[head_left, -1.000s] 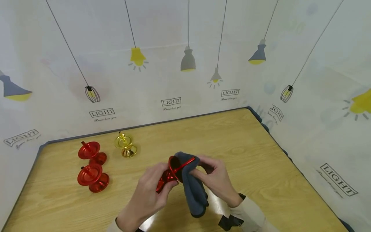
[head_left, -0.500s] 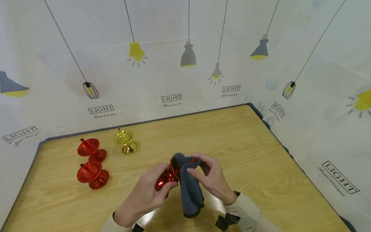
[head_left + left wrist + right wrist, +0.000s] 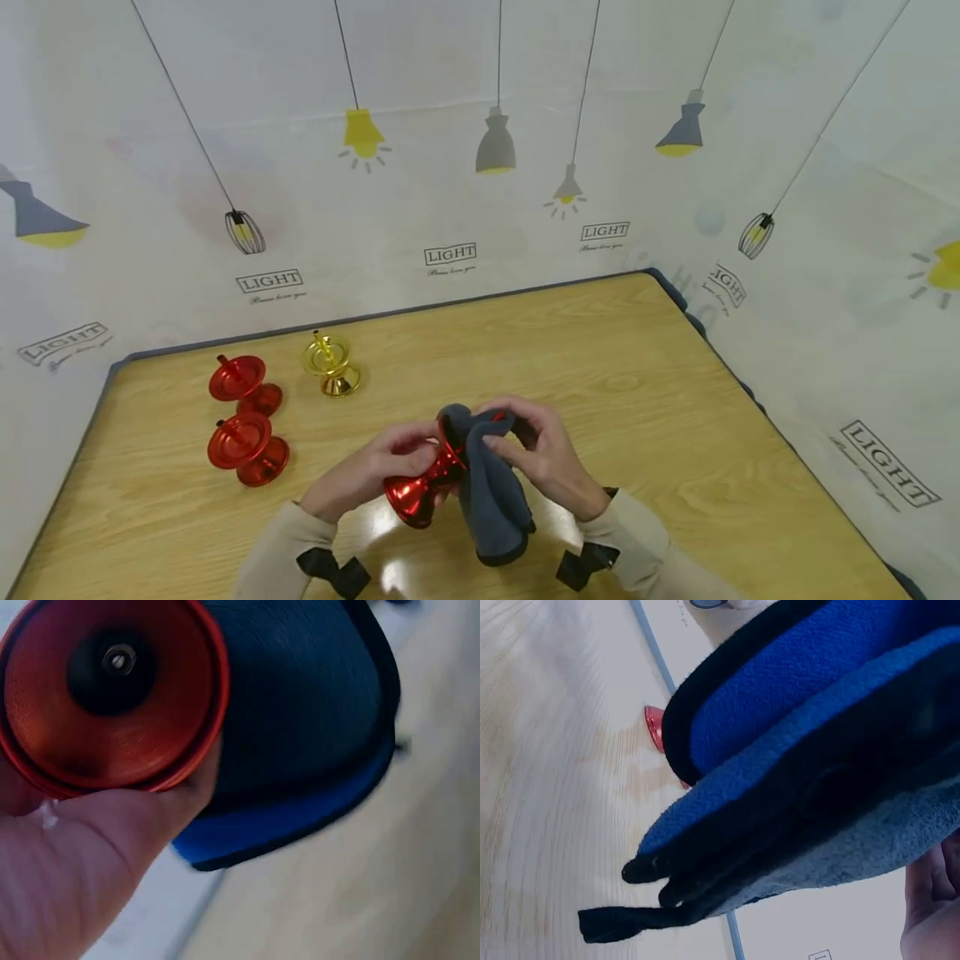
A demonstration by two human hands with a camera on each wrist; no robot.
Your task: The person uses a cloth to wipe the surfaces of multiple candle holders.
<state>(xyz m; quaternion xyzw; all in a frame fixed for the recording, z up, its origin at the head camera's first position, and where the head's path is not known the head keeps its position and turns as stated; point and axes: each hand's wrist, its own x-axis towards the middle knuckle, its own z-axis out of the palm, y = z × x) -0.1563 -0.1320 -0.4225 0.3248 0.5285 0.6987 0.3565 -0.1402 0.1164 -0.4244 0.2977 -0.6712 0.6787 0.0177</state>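
Note:
A shiny red candle holder point(image 3: 411, 500) is tilted above the table in my left hand point(image 3: 375, 471), its flared base towards me. My thumb lies over the stem. The left wrist view looks straight at the round underside of its base point(image 3: 172, 742), with a screw in the dark centre. A grey-blue cloth point(image 3: 491, 500) with a black edge is folded over the dish end and the spike. My right hand point(image 3: 543, 458) pinches the cloth around the spike, whose red tip barely shows. In the right wrist view, the cloth point(image 3: 780, 765) covers most of the work.
Two red candle holders stand at the left, one farther back point(image 3: 238, 379) and one nearer point(image 3: 242, 442). A gold candle holder point(image 3: 330, 358) stands to their right. Lamp-printed sheeting point(image 3: 420, 200) rises along the back and right edges of the wooden table point(image 3: 600, 367).
My left hand has shifted its grip, thumb now over the stem, leaving the base exposed. The cloth has been wrapped over the spike, which showed bare earlier.

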